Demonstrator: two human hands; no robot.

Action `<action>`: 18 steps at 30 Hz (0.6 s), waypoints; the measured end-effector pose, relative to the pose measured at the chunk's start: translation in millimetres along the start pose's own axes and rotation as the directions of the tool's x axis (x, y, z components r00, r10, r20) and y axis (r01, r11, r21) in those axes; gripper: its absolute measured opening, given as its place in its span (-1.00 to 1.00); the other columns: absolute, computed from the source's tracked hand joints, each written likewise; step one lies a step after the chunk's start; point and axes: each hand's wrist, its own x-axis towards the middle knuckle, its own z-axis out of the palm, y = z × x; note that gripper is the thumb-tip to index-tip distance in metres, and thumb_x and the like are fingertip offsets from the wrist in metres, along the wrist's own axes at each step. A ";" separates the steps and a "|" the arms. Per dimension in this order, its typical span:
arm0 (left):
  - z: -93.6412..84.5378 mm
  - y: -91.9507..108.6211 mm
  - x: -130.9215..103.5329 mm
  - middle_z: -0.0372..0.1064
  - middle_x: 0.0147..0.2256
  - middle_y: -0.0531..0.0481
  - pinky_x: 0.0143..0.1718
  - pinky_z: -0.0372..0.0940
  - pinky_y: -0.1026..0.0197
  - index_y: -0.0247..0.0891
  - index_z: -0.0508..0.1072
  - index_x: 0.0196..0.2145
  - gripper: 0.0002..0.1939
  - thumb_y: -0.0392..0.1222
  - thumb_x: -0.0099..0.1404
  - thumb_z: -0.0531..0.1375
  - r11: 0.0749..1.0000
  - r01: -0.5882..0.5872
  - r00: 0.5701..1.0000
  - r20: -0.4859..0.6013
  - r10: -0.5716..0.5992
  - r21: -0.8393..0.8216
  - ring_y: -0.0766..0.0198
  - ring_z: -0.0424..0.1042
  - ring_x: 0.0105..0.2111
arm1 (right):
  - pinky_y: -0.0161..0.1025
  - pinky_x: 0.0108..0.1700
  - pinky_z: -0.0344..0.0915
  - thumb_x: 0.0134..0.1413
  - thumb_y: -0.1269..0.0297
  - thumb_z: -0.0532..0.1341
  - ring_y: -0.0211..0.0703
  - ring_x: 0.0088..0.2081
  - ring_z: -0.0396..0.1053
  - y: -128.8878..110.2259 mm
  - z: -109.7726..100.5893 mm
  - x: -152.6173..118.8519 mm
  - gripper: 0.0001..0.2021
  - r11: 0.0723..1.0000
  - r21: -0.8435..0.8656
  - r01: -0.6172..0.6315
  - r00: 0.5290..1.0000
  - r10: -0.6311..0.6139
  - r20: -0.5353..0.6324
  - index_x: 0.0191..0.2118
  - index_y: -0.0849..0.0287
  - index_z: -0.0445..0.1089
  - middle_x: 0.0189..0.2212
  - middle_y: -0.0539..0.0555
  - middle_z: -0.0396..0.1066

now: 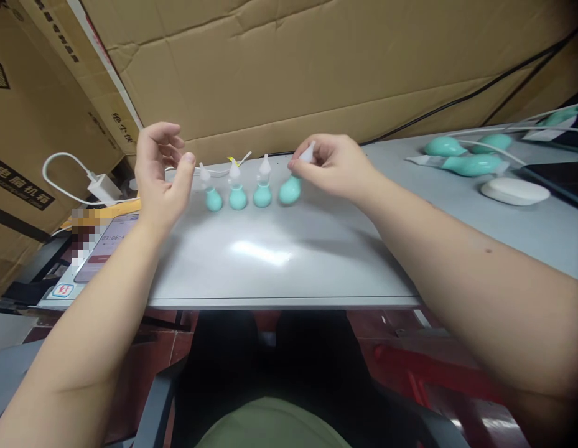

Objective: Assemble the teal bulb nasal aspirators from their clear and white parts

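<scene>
Three small teal rubber bulb syringes with whitish pointed nozzles stand upright in a row on the grey table (279,280): a left one (214,200), a middle one (237,198) and a right one (262,195). At the right end of the row my right hand (333,163) pinches a fourth bulb syringe (289,190) by its nozzle, and it leans to the right. My left hand (162,171) is raised beside the leftmost syringe, fingers curled loosely and thumb apart, with nothing in it.
More teal bulbs (473,165), some in clear wrapping, lie at the right near a white oval case (515,191) and a dark flat device (562,180). At the left are a phone (102,249) and a white charger (104,188) with its cable. Cardboard (251,74) rises behind the table.
</scene>
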 end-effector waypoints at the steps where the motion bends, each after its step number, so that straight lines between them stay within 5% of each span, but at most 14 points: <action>1: -0.3 9.0 0.0 0.50 0.04 0.00 -0.02 0.46 -0.10 0.05 0.33 0.25 -0.45 0.50 0.68 0.10 0.999 -0.005 1.000 -0.023 0.004 -0.040 0.18 0.51 0.04 | -0.07 -0.31 0.15 0.35 0.26 0.47 -0.21 -0.44 0.15 -2.1 -2.0 0.0 -0.75 0.999 0.021 0.028 0.997 -0.026 -0.072 -0.31 0.05 0.41 -0.48 -0.05 0.28; 3: 0.9 26.7 -0.8 0.52 -0.05 -0.01 -0.08 0.46 -0.06 -0.05 0.42 0.17 -0.42 0.50 0.68 0.10 0.997 -0.032 0.997 -0.070 0.026 -0.075 0.21 0.53 -0.08 | -0.06 -0.33 0.13 0.32 0.19 0.51 -0.22 -0.44 0.14 -7.8 -1.5 -1.5 -0.66 0.985 0.101 0.142 0.965 -0.115 -0.235 -0.35 0.00 0.35 -0.47 -0.03 0.29; 5: 3.9 42.7 -2.5 0.56 -0.10 -0.06 -0.16 0.49 -0.04 -0.05 0.49 0.15 -0.43 0.48 0.64 0.14 0.992 -0.065 0.997 0.024 0.068 -0.104 0.19 0.53 -0.20 | -0.07 -0.36 0.11 0.30 0.08 0.55 -0.23 -0.44 0.14 -15.7 6.2 -5.8 -0.61 0.936 0.196 0.293 0.917 -0.217 -0.334 -0.37 -0.01 0.34 -0.47 -0.03 0.31; 8: 8.7 62.6 -5.9 0.64 -0.13 -0.03 -0.24 0.48 0.06 -0.09 0.55 0.18 -0.53 0.29 0.58 0.29 0.952 -0.167 0.972 0.122 0.203 -0.258 0.25 0.51 -0.30 | -0.13 -0.41 0.16 0.34 -0.11 0.56 -0.23 -0.45 0.21 -29.2 28.1 -17.2 -0.58 0.851 0.349 0.394 0.914 -0.321 -0.249 -0.28 0.03 0.44 -0.42 -0.01 0.43; 10: 10.0 72.8 -7.6 0.67 -0.12 -0.04 -0.22 0.48 0.11 -0.16 0.57 0.22 -0.52 0.20 0.56 0.32 0.948 -0.092 0.949 0.260 0.176 -0.306 0.25 0.53 -0.29 | -0.16 -0.43 0.19 0.37 -0.20 0.53 -0.24 -0.45 0.27 -36.8 42.5 -25.3 -0.57 0.810 0.437 0.391 0.919 -0.364 -0.149 -0.18 0.04 0.49 -0.39 -0.03 0.44; 14: 7.6 83.2 -6.9 0.45 -0.38 0.08 -0.34 0.27 0.20 -0.21 0.60 -0.07 -0.70 0.08 0.62 0.25 0.947 0.161 0.770 0.635 0.055 -0.278 0.32 0.33 -0.42 | -0.20 -0.47 0.18 0.40 -0.14 0.54 -0.30 -0.48 0.26 -43.7 54.2 -33.0 -0.60 0.788 0.499 0.362 0.919 -0.392 -0.047 -0.18 0.07 0.51 -0.35 -0.04 0.46; 16: 5.9 84.8 -4.5 0.26 -0.47 0.13 -0.41 0.14 0.20 -0.21 0.50 -0.26 -0.66 0.06 0.63 0.22 0.939 0.233 0.697 0.717 0.020 -0.253 0.34 0.20 -0.48 | -0.22 -0.45 0.24 0.34 -0.15 0.60 -0.28 -0.45 0.33 -43.2 53.8 -31.6 -0.56 0.761 0.572 0.306 0.927 -0.374 0.002 -0.20 0.07 0.50 -0.36 -0.04 0.48; 18: 4.7 86.5 -1.4 0.30 -0.45 0.11 -0.40 0.15 0.21 -0.20 0.46 -0.27 -0.63 0.09 0.64 0.20 0.920 0.301 0.669 0.743 -0.016 -0.252 0.34 0.23 -0.46 | -0.23 -0.42 0.29 0.27 -0.18 0.63 -0.27 -0.46 0.35 -41.7 53.9 -28.7 -0.52 0.710 0.668 0.224 0.938 -0.343 0.050 -0.20 0.05 0.48 -0.41 -0.07 0.46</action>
